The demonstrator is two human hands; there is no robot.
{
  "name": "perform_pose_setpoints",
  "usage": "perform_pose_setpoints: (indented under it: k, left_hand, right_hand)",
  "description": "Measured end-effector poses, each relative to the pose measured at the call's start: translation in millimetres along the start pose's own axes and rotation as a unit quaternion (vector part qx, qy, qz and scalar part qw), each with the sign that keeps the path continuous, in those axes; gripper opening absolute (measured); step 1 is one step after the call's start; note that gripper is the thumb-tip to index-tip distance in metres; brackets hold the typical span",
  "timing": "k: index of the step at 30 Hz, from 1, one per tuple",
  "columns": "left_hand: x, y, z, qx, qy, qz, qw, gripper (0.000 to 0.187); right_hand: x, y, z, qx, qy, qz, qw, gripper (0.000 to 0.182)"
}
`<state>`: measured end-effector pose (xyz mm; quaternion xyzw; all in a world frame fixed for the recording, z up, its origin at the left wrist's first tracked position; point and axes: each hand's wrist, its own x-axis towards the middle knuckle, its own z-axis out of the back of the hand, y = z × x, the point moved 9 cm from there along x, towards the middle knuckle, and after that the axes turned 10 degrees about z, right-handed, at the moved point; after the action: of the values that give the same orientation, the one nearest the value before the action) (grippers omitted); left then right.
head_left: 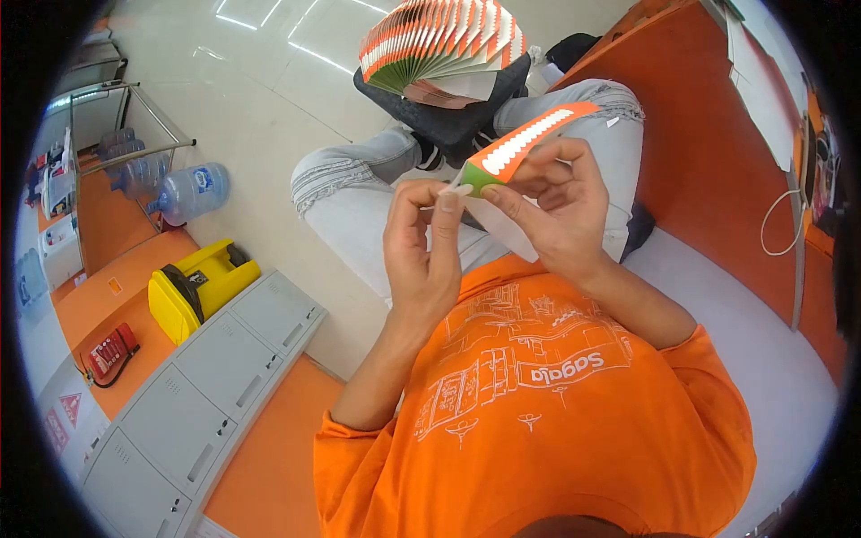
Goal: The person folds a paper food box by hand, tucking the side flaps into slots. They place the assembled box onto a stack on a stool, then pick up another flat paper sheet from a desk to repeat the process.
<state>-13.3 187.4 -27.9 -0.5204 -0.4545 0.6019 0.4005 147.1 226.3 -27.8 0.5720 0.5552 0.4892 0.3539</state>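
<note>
Above my lap, my right hand [560, 211] pinches a folded paper piece [529, 143] printed orange and green with a white zigzag band. Its narrow orange end points up and away to the right, and the green end faces my left hand. With thumb and index finger together, my left hand [423, 242] grips a small white strip [461, 190] right at the green end. A plain white flap [502, 224] hangs below the paper. Beyond my hands, many similar printed papers [439, 54] lie fanned out on a dark stool [430, 112] between my knees.
At left lie large blue water bottles [193, 193] beside a metal-framed rack [134, 90]. A yellow bin [202, 287], a red fire extinguisher [112, 354] and grey lockers [188, 403] stand nearer. An orange panel [691, 117] rises at right, with a white cable [776, 238].
</note>
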Motion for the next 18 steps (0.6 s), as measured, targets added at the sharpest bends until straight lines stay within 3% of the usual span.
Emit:
perform_pose_setpoints:
  k: [3, 6, 15, 18]
  left_hand:
    - [0, -5, 2, -0.064, -0.005, 0.005, 0.998, 0.010]
    - [-5, -16, -4, -0.079, 0.003, 0.013, 0.997, 0.008]
    - [-4, -24, -9, -0.063, 0.014, -0.054, 0.996, 0.008]
    - [-5, -28, -10, -0.013, 0.017, -0.063, 0.998, 0.006]
  right_hand:
    - [-4, 5, 4, 0.049, -0.020, 0.016, 0.998, 0.037]
    - [-6, -1, 7, 0.096, -0.021, -0.037, 0.994, 0.033]
    - [2, 12, 5, 0.071, 0.035, -0.018, 0.997, 0.016]
    - [3, 10, 1, 0.115, 0.027, -0.063, 0.991, 0.014]
